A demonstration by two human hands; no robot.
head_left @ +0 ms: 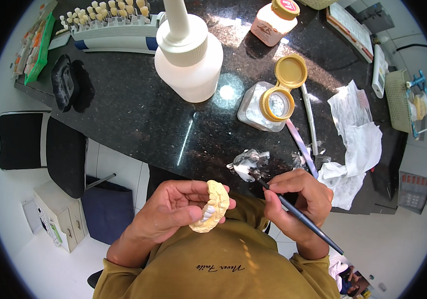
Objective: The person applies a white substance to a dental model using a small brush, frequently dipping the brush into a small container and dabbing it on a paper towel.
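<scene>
My left hand (168, 207) grips a yellow dental cast (217, 200) between thumb and fingers, with a few white teeth (208, 212) set along its side by the thumb. My right hand (300, 197) pinches a slim pen-like tool (314, 228) with a dark handle, slanting down to the right. The tool's thin tip reaches a dab of white paste (244, 172) on a crumpled piece of clear film (259, 157) at the counter's near edge. Whether that tip is a brush or a blade is too small to tell.
Behind stand an open clear jar (253, 108) with a gold lid, a white pump bottle (188, 74) and a pink jar (271, 27). A tooth shade guide (114, 40) stands at the back left. Crumpled tissue (360, 144) and a lilac spatula-like stick (299, 143) lie to the right.
</scene>
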